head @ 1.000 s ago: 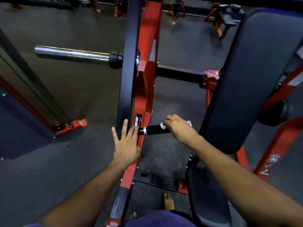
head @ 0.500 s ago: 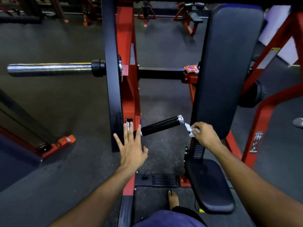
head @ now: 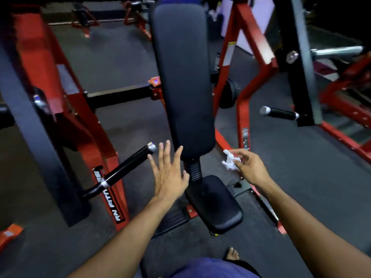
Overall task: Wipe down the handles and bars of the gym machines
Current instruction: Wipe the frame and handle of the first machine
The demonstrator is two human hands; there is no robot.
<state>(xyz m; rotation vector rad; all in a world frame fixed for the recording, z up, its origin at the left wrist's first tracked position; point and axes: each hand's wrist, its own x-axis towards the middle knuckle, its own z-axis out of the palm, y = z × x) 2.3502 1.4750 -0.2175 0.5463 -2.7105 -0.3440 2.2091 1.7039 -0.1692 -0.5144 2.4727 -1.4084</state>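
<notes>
Step in hand, as judged: transit between handles. The right hand (head: 250, 167) pinched a crumpled white wipe (head: 229, 161) in its fingertips, clear of any surface. The left hand (head: 168, 173) hung released, fingers spread and straight, gripping nothing, just right of the left handle (head: 128, 167). The right handle (head: 279, 113) stood well beyond the right hand, up and outward. The next move likely required carrying the wipe across and closing it round that grip.

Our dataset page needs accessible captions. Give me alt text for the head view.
Seen from above, a person's right hand pinches a crumpled white wipe beside a black backrest, while the left hand hovers open near a black handle. A second handle juts out on the right of the red frame.
</notes>
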